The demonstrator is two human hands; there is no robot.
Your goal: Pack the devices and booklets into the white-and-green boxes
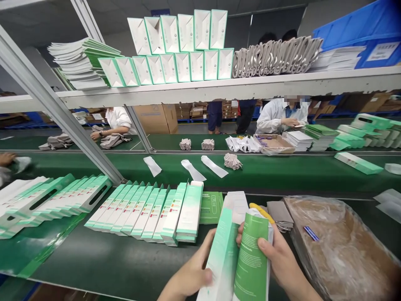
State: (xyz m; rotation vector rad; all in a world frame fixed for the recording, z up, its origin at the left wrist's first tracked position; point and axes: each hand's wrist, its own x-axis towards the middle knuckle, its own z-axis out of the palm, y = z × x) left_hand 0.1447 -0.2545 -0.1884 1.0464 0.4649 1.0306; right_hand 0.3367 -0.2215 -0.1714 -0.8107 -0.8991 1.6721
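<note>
My left hand [194, 269] is wrapped round a long white and mint-green box [221, 251], held tilted near the bench's front edge. Right beside it, my right hand [278, 255] grips a curved green printed booklet [251, 255], with a whitish wrapped item partly showing behind it. The booklet lies against the box's right side; whether it enters the box cannot be told. A yellow thing [261, 212] sticks out behind the booklet's top. Just beyond the hands are a flat green booklet [211, 207] and a stack of white papers [237, 202].
Rows of boxes [138, 213] stand at left. At right are folded grey pouches [280, 215] and a plastic-lined tray [347, 246] with batteries [311, 233]. Across the green belt [266, 167] a person [283, 115] works. A shelf [200, 91] crosses above.
</note>
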